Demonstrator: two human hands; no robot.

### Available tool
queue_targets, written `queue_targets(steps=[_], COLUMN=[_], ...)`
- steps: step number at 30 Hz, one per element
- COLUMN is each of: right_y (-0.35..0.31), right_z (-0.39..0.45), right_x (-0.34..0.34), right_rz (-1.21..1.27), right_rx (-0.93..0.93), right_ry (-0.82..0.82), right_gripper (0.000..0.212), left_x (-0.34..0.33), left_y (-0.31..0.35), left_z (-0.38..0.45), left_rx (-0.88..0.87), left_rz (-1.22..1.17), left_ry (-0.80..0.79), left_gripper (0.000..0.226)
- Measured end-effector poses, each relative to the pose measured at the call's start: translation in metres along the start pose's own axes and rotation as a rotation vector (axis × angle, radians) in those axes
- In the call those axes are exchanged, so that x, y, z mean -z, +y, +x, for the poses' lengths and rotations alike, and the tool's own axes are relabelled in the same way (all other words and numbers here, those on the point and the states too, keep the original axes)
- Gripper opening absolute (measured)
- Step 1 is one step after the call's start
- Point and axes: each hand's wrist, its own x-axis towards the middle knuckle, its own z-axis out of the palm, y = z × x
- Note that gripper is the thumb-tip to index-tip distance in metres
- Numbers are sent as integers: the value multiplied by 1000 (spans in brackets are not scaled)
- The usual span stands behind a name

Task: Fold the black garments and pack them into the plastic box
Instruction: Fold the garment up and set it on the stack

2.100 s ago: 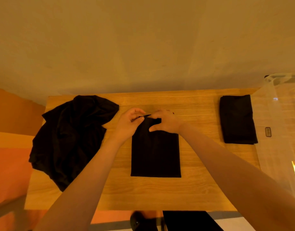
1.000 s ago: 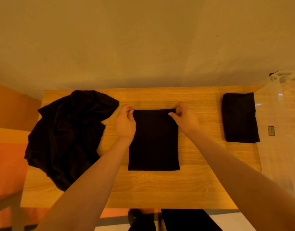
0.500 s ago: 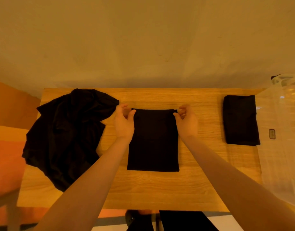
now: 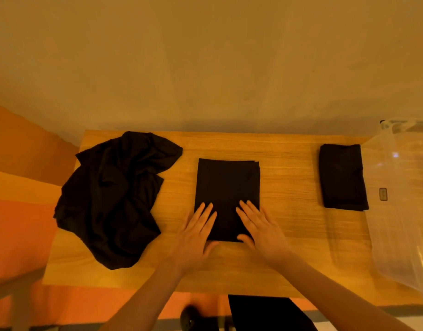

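Observation:
A black garment folded into a neat rectangle (image 4: 227, 185) lies in the middle of the wooden table (image 4: 286, 230). My left hand (image 4: 196, 235) rests flat on its near left corner, fingers straight. My right hand (image 4: 260, 228) lies flat on its near right corner, fingers spread. A second folded black garment (image 4: 341, 176) sits at the right, beside the clear plastic box (image 4: 403, 201). A crumpled heap of black garments (image 4: 112, 194) covers the table's left end.
The plastic box stands at the table's right end, its transparent wall rising toward me. A plain wall runs behind the table. Orange floor shows to the left. Dark shapes lie below the table's near edge.
Both hands let go of the far corners of the middle garment and drew back toward me; they now lie flat on its near end.

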Motion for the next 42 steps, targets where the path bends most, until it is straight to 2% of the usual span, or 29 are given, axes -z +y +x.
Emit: queue_targets(steps=[4, 6, 8, 10, 11, 13, 15, 17, 19, 23, 27, 31, 35, 37, 39, 42], right_y=[10, 10, 6, 3, 2, 0, -3, -4, -1, -1, -6, -4, -2, 0, 2, 7], right_z=[-24, -25, -22, -19, -18, -17, -18, -19, -20, -27, -26, -9, 6, 14, 19, 24], right_x=[-6, 1, 5, 2, 1, 2, 8, 14, 17, 30, 52, 62, 58, 55, 52, 45], right_rz=[-51, -40, -60, -95, -100, -66, -54, 70, 217, 423, 922, 1247, 1301, 1316, 1369, 1427], right_rx=[-47, -49, -10, 86, 110, 96, 54, 30, 8, 13, -210, -365, -448, -478, -480, -443], right_ry=[-157, -175, -118, 35, 96, 94, 105, 94, 107, 214, 248, 254, 247, 227, 161, 38], right_gripper=[62, 62, 55, 40, 40, 48, 44, 34, 32, 28, 12, 9, 8, 8, 7, 26], left_x=[-1, 4, 6, 7, 7, 13, 25, 36, 41, 58, 72, 80, 75, 64, 56, 50], left_y=[-4, -4, -4, -4, -5, -6, -3, 0, 0, 9, 16, 17, 11, 7, 6, 7], left_z=[-17, -20, -19, -16, -14, -11, -11, -11, -10, -13, -9, 8, 19, 20, 21, 26], left_rx=[50, 56, 28, -35, -57, -49, -9, 57, 115, 299, 466, 557, 633, 682, 751, 812], left_rz=[32, 12, -10, -35, -46, -89, -125, -197, -337, -603, -957, -1185, -1389, -1408, -1414, -1328], left_ry=[-17, 0, 6, -4, 11, 30, 25, -1, -12, 120, 233, 255, 122, 54, 85, 193], left_gripper=[66, 60, 52, 46, 40, 28, 26, 36, 35, 28, 5, 9, 16, 23, 21, 16])
